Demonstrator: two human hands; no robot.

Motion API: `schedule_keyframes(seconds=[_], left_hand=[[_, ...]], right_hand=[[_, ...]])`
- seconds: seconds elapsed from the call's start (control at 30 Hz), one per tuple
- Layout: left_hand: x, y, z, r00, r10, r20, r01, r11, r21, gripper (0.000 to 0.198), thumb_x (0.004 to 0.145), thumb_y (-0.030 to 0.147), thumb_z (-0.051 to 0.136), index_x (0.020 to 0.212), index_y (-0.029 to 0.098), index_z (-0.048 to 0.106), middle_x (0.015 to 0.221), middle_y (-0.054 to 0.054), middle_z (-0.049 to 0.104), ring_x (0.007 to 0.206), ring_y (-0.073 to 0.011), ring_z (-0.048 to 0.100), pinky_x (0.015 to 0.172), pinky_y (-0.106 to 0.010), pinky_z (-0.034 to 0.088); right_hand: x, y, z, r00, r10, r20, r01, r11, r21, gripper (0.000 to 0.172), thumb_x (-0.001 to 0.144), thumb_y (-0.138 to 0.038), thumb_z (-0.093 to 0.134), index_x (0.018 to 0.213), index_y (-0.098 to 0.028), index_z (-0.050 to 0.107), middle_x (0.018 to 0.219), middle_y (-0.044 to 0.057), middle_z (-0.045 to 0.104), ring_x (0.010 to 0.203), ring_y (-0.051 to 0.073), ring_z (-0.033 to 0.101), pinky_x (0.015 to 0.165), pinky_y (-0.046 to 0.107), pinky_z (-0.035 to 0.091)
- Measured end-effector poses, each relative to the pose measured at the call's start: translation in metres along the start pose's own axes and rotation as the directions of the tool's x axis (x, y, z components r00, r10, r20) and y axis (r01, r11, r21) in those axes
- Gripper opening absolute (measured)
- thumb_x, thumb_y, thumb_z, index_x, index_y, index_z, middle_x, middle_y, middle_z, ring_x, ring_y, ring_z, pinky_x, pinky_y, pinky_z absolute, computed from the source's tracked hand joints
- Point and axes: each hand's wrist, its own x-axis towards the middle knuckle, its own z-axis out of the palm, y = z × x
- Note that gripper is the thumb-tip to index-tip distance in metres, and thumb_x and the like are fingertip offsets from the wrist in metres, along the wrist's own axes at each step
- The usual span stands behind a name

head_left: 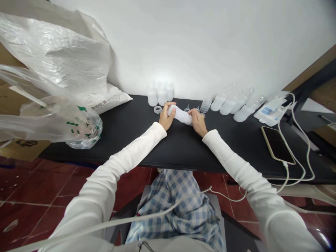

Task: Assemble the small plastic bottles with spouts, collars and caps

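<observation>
Left hand (pixel 166 117) and right hand (pixel 198 122) grip opposite ends of a white cylindrical plastic item (pixel 180 114), closed narrowly around it at frame centre, over a black tabletop (pixel 126 140). Just beyond lie a clear plastic ring (pixel 158 109) and small clear conical pieces (pixel 187 109). Frosted white upright bottles (pixel 160 94) stand behind the left hand; frosted tilted bottles (pixel 231 105) line the far edge, right of centre. A gold-edged smartphone (pixel 277 145) with white cable lies at right. A translucent plastic bag (pixel 52 59) fills the upper left.
</observation>
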Motion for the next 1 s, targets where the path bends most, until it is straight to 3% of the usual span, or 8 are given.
schedule_keyframes(seconds=[0.13, 0.33, 0.6, 0.67, 0.77, 0.83, 0.9, 1.0], left_hand=[[0.003, -0.001, 0.001, 0.993, -0.106, -0.053, 0.106, 0.994, -0.001, 0.042, 0.097, 0.061, 0.046, 0.103, 0.021, 0.059, 0.104, -0.009, 0.070, 0.099, -0.0208, 0.068, 0.092, -0.036, 0.053], [0.003, 0.001, 0.000, 0.971, -0.235, -0.047, 0.237, 0.970, 0.049, 0.024, 0.096, 0.044, 0.054, 0.086, 0.023, 0.056, 0.084, -0.003, 0.066, 0.080, -0.0181, 0.064, 0.084, -0.035, 0.052], [0.005, 0.021, 0.000, 0.958, -0.287, 0.027, 0.285, 0.957, 0.052, 0.024, 0.099, 0.035, 0.043, 0.085, 0.022, 0.057, 0.084, -0.004, 0.064, 0.078, -0.0173, 0.061, 0.078, -0.031, 0.048], [0.009, 0.021, 0.000, 0.907, -0.416, 0.062, 0.416, 0.909, 0.008, 0.031, 0.099, 0.040, 0.040, 0.083, 0.021, 0.058, 0.075, -0.004, 0.061, 0.069, -0.0163, 0.059, 0.066, -0.028, 0.046], [0.016, 0.020, -0.003, 0.742, -0.634, 0.218, 0.659, 0.750, -0.060, 0.047, 0.100, 0.051, 0.031, 0.079, 0.019, 0.058, 0.050, 0.001, 0.045, 0.044, -0.0130, 0.044, 0.045, -0.023, 0.031], [0.019, 0.018, -0.006, 0.662, -0.695, 0.281, 0.742, 0.660, -0.117, 0.049, 0.099, 0.058, 0.031, 0.080, 0.020, 0.056, 0.043, 0.003, 0.039, 0.036, -0.0096, 0.031, 0.039, -0.021, 0.020], [0.020, 0.016, -0.008, 0.649, -0.711, 0.269, 0.760, 0.618, -0.201, 0.048, 0.096, 0.062, 0.035, 0.081, 0.020, 0.053, 0.044, 0.004, 0.041, 0.033, -0.0068, 0.024, 0.037, -0.020, 0.017], [0.019, 0.014, -0.009, 0.669, -0.704, 0.237, 0.741, 0.605, -0.292, 0.046, 0.094, 0.063, 0.038, 0.083, 0.020, 0.050, 0.045, 0.005, 0.045, 0.032, -0.0056, 0.024, 0.035, -0.019, 0.019]], right_hand=[[-0.003, -0.004, -0.002, 0.997, -0.018, 0.069, 0.025, 0.994, -0.110, 0.055, 0.102, -0.063, 0.023, 0.085, -0.025, 0.058, 0.075, 0.002, 0.063, 0.068, 0.019, 0.057, 0.067, 0.034, 0.040], [0.000, -0.010, -0.012, 0.990, -0.100, 0.100, 0.125, 0.952, -0.281, 0.048, 0.106, -0.050, 0.020, 0.098, -0.023, 0.059, 0.073, 0.003, 0.065, 0.056, 0.018, 0.054, 0.062, 0.032, 0.037], [0.014, 0.005, -0.022, 0.927, -0.332, 0.174, 0.369, 0.718, -0.590, 0.048, 0.104, -0.036, 0.020, 0.110, -0.016, 0.063, 0.066, 0.005, 0.065, 0.053, 0.019, 0.056, 0.052, 0.031, 0.031], [0.019, 0.011, -0.024, 0.886, -0.410, 0.217, 0.451, 0.651, -0.611, 0.045, 0.102, -0.035, 0.024, 0.108, -0.016, 0.064, 0.068, 0.006, 0.065, 0.057, 0.019, 0.058, 0.055, 0.032, 0.034], [0.026, 0.019, -0.025, 0.818, -0.528, 0.229, 0.546, 0.587, -0.597, 0.039, 0.101, -0.040, 0.030, 0.104, -0.018, 0.063, 0.083, 0.009, 0.068, 0.071, 0.021, 0.062, 0.065, 0.034, 0.043], [0.030, 0.023, -0.027, 0.796, -0.576, 0.187, 0.566, 0.599, -0.567, 0.036, 0.100, -0.046, 0.036, 0.106, -0.019, 0.060, 0.095, 0.011, 0.068, 0.083, 0.024, 0.063, 0.073, 0.038, 0.047], [0.031, 0.025, -0.029, 0.788, -0.601, 0.133, 0.571, 0.635, -0.521, 0.039, 0.099, -0.052, 0.039, 0.111, -0.019, 0.056, 0.106, 0.014, 0.065, 0.093, 0.026, 0.061, 0.080, 0.043, 0.048], [0.028, 0.022, -0.034, 0.811, -0.580, 0.079, 0.538, 0.685, -0.491, 0.048, 0.100, -0.057, 0.036, 0.117, -0.016, 0.055, 0.109, 0.016, 0.062, 0.097, 0.028, 0.059, 0.084, 0.045, 0.046]])
